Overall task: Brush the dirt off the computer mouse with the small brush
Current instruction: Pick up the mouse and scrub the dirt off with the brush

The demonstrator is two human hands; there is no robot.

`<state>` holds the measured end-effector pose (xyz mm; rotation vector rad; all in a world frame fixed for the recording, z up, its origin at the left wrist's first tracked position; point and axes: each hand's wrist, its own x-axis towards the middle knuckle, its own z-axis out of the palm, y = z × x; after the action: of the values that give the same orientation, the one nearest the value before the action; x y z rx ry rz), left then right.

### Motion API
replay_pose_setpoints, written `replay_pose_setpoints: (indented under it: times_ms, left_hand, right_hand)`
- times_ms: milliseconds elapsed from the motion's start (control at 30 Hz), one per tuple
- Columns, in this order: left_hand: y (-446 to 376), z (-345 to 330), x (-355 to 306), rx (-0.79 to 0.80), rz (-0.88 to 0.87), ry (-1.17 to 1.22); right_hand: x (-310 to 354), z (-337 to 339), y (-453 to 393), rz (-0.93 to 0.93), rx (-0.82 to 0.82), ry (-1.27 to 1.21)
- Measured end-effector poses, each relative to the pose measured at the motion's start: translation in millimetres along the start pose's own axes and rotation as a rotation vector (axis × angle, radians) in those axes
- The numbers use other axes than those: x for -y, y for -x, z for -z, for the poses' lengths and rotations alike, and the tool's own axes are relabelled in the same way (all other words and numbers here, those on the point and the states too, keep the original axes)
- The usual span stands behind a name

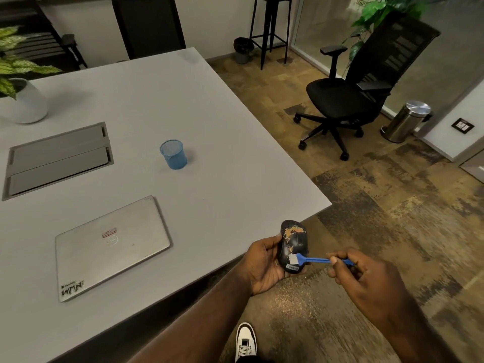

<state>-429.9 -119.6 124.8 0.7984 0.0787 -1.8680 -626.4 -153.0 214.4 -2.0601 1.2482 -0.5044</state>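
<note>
Two hands meet at lower centre of the frame: the left hand (pixel 262 268) cradles the black computer mouse (pixel 292 246), long axis running up the frame. The right hand (pixel 366 279) pinches the small blue brush (pixel 314 260), bristles touching the mouse's lower end; orange dirt (pixel 293 230) lies above them.

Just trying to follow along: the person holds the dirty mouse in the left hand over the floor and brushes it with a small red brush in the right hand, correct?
Nearly. The head view shows the small brush is blue, not red. The rest holds: the left hand holds the dirty mouse over the floor while the right hand brushes it.
</note>
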Motion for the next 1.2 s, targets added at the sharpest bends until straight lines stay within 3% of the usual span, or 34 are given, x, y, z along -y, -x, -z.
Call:
replay_pose_setpoints:
  times_ms: [200, 367, 567, 767, 933, 1100, 1200]
  left_hand:
    - [-2, -3, 2, -0.001, 0.028, -0.020]
    - [-8, -5, 4, -0.015, 0.029, 0.000]
    - [-9, -9, 5, 0.003, 0.043, -0.009]
    - [-15, -12, 12, -0.024, 0.059, -0.043]
    - [-14, -11, 12, -0.028, 0.068, -0.061]
    - [-15, -11, 11, -0.026, 0.063, -0.064]
    - [-14, -10, 10, -0.030, 0.063, -0.052]
  right_hand:
    - [-8, 11, -3, -0.050, -0.175, 0.124]
    - [-2, 9, 3, 0.012, -0.032, 0.097]
    - [-10, 17, -1, -0.071, -0.185, 0.172]
    - [-6, 6, 3, -0.009, -0.122, 0.105]
    - [-15, 12, -6, -0.095, -0.238, 0.182]
    - [-10, 6, -1, -0.048, -0.116, 0.082]
    - [-11, 4, -6, -0.076, -0.149, 0.155]
